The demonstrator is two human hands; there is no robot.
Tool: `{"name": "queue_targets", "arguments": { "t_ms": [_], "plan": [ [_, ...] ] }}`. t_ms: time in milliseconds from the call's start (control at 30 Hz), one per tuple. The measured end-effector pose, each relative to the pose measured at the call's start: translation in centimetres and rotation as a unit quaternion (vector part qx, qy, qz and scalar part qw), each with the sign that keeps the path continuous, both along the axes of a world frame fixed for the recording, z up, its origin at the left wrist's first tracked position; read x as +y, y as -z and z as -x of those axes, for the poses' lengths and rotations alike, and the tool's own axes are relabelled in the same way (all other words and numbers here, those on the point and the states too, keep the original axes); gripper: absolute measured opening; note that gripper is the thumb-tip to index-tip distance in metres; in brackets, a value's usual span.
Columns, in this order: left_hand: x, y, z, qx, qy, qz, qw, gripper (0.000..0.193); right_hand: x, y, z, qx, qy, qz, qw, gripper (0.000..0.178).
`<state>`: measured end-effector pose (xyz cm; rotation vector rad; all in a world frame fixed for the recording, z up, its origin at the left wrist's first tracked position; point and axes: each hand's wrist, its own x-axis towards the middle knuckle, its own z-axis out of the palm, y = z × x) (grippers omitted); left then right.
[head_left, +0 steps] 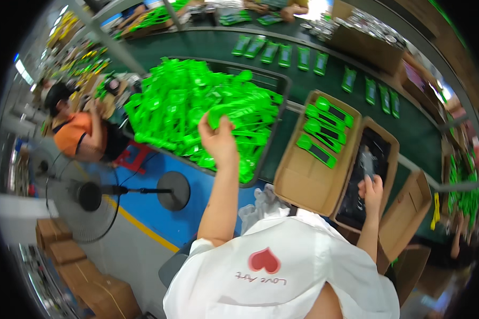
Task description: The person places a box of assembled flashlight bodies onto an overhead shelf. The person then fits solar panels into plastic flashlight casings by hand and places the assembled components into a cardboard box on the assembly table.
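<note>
My left hand (219, 141) is raised over a black tray heaped with bright green plastic parts (181, 101). Its thumb and fingers are closed on one green plastic part (216, 114), whose rounded end shows at the fingertips. To the right, my right hand (371, 192) reaches over a cardboard box (393, 146) of dark pieces. A slim grey-black piece (366, 161) is pinched in its fingers. Between the hands stands a shallow cardboard box (303, 183) with several green parts (318, 151) bearing dark rectangular panels.
Behind the boxes runs a dark green conveyor (202, 40) carrying a spaced row of green pieces (285, 55). An empty carton (407, 212) leans at the right. On the left are a seated person in orange (80, 133), a standing fan (88, 196) and stacked cartons (90, 279).
</note>
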<state>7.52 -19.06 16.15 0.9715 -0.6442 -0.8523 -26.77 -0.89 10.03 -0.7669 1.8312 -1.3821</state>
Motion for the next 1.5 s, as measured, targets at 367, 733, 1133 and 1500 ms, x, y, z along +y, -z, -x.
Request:
{"name": "queue_targets", "arguments": {
  "t_ms": [367,733,1133,1500],
  "plan": [
    [6.7,3.8,3.6,0.352,0.527,-0.188,0.75,0.019,-4.5,-7.6,-6.4,-0.085,-0.212,0.012,0.974,0.016],
    [7.1,2.5,6.0,0.344,0.554,-0.144,0.744,0.023,-3.0,-6.0,-7.4,-0.194,-0.172,-0.002,0.966,0.011],
    [10.3,0.9,8.7,0.177,0.597,-0.168,0.765,0.036,-3.3,-4.6,-12.4,-0.412,-0.158,0.148,0.885,0.02],
    [8.7,0.9,8.2,-0.271,0.417,0.048,0.867,0.027,-2.5,-7.3,-10.8,-0.146,-0.144,0.069,0.976,0.013]
  ]
}}
